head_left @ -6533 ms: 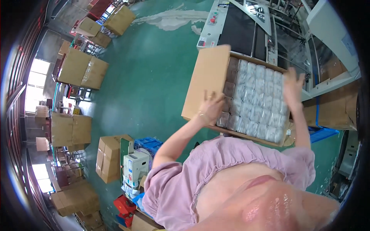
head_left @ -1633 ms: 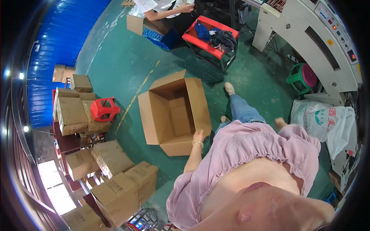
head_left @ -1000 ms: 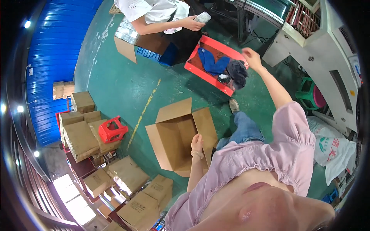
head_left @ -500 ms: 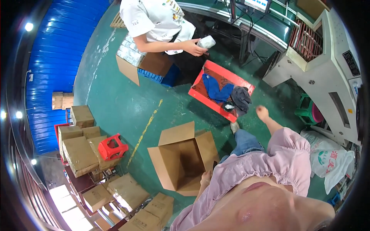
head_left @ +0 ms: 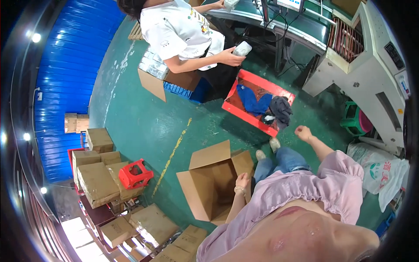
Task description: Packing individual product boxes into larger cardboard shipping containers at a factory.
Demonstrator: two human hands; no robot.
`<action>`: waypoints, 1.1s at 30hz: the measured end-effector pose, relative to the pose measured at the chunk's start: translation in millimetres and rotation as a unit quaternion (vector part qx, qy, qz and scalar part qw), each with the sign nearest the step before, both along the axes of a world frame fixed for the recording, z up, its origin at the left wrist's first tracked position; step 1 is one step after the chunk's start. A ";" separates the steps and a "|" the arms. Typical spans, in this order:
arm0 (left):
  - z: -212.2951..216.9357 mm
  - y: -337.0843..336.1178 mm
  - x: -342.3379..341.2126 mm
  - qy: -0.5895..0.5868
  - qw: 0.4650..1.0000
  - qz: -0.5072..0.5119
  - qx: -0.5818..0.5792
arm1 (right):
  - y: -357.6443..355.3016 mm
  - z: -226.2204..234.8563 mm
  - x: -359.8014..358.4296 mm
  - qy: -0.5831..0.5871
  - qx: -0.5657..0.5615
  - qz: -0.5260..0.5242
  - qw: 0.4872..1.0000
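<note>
An empty brown cardboard box (head_left: 208, 187) lies open on the green floor in front of me, flaps spread. My left hand (head_left: 242, 180) grips its right-hand wall at the rim. Out to the right, my right hand (head_left: 303, 132) hangs free in the air with fingers loosely curled and nothing in it, close to a red tray (head_left: 256, 103) of dark cloths.
A person in a white shirt (head_left: 181, 30) sits at a conveyor, holding a small silvery packet (head_left: 241, 48) beside a box of packets (head_left: 153, 73). Stacked cartons (head_left: 98, 181) and a red stool (head_left: 135, 174) stand left. A white machine (head_left: 371, 83) and white sacks (head_left: 384, 172) stand right.
I carried a full box of packets, and now an empty box stands on the floor. In the last second my raised right arm dropped. My left hand stayed on the box.
</note>
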State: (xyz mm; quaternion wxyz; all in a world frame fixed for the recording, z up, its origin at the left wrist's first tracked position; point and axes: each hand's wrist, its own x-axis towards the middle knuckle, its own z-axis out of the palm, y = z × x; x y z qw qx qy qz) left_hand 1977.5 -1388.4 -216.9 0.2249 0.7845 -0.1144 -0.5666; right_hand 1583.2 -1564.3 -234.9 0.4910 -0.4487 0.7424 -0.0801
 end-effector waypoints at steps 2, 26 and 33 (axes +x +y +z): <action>-1.4 4.3 16.1 -0.003 1.000 -0.019 0.010 | 13.6 9.9 13.0 -0.032 -0.031 -0.018 0.999; 6.0 -25.8 52.8 -0.013 0.980 -0.194 0.029 | 156.4 -16.1 19.4 -0.030 0.026 -0.154 0.987; 12.6 -14.3 41.8 -0.009 0.977 -0.213 0.024 | 134.0 2.9 22.6 -0.044 0.015 -0.138 0.989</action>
